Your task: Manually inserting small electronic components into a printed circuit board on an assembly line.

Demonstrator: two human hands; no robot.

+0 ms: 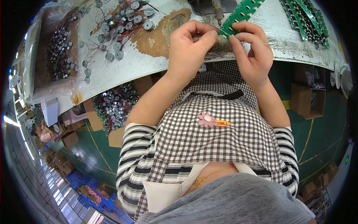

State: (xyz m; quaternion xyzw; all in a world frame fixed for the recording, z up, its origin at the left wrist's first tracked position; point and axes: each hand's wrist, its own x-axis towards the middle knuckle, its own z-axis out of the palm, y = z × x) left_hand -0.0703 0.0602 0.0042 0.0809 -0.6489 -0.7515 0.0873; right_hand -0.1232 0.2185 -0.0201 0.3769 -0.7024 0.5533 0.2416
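Note:
My left hand (192, 46) is closed in a pinch, its thumb and forefinger meeting beside the tip of a soldering iron (218, 12) that points down over the table. My right hand (253, 50) pinches as well, and a thin silvery wire (225, 33) runs between the fingertips of both hands. A green circuit board strip (244, 13) with small pale parts lies just beyond, its near end partly behind my right fingers. Below my left wrist, a small round silvery part (202, 68) shows at the table's edge; whether it hangs from the wire is hidden.
Small silver motors (128, 26) with thin red leads lie scattered at the left of the worn white table (156, 61). A plastic-lined box (59, 56) holds more. Several green board strips (305, 22) are piled far right. Cardboard boxes (307, 102) stand below.

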